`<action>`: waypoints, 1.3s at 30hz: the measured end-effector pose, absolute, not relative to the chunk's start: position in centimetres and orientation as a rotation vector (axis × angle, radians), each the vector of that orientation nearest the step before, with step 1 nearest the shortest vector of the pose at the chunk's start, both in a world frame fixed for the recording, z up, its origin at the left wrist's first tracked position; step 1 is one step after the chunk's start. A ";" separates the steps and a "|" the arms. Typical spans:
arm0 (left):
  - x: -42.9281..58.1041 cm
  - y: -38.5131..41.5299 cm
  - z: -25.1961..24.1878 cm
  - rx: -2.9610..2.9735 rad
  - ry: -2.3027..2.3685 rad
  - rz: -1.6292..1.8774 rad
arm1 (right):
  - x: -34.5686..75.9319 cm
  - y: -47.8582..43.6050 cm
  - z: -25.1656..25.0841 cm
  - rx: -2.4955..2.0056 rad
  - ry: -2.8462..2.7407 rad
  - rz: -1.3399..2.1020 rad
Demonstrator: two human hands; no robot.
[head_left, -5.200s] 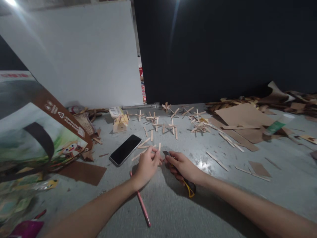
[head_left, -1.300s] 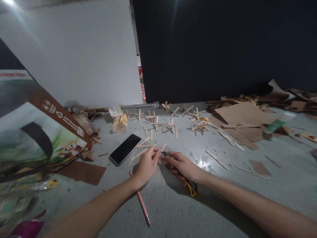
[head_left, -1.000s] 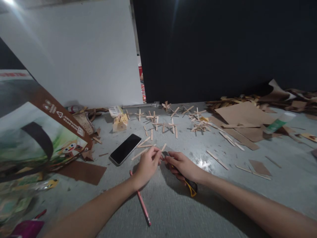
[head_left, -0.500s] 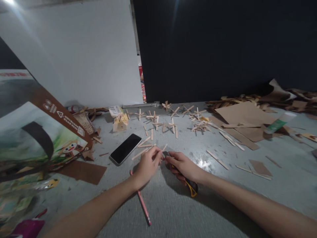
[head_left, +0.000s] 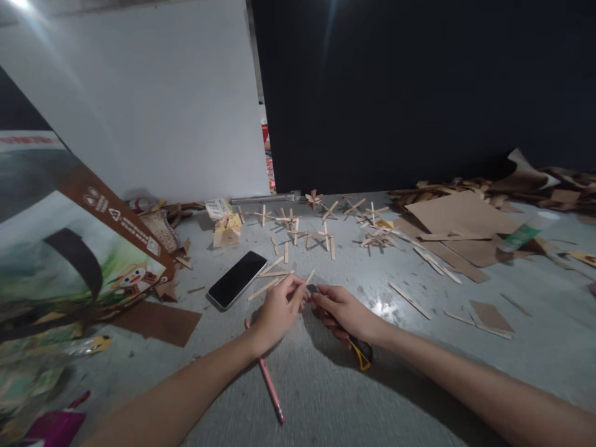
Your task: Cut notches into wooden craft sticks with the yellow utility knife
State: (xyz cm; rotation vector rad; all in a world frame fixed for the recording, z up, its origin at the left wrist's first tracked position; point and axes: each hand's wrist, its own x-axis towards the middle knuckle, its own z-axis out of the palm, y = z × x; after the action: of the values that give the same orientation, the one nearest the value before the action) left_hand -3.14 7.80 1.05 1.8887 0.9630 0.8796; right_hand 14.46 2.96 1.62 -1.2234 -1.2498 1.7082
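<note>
Pink pencil on a grey table, right hand gripping a yellow-and-black knife, left hand pinching a thin wooden stick just beside the blade, phone near the left hand, crossed sticks farther back, black panel behind them

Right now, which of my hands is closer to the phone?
Your left hand. It is to the right of the phone, pinching a thin wooden stick. Your right hand is farther right, past the left one, gripping a black-and-yellow cutter.
</note>
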 end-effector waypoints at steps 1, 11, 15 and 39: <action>-3.1 7.8 1.0 1.889 0.965 0.881 | 14.4 3.0 1.7 -1.224 -1.248 1.709; -3.1 7.8 1.1 1.883 0.971 0.885 | 14.4 2.9 1.5 -1.218 -1.247 1.702; -3.1 7.9 1.0 1.884 0.983 0.882 | 14.4 2.9 1.6 -1.220 -1.225 1.700; -3.1 7.9 0.9 1.866 0.976 0.871 | 14.3 2.7 2.4 -1.231 -1.238 1.696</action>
State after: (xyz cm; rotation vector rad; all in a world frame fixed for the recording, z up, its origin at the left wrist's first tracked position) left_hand -3.10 7.94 0.87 1.8657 0.9762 0.8713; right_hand 14.27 2.66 2.38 -1.2305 -1.2376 1.6964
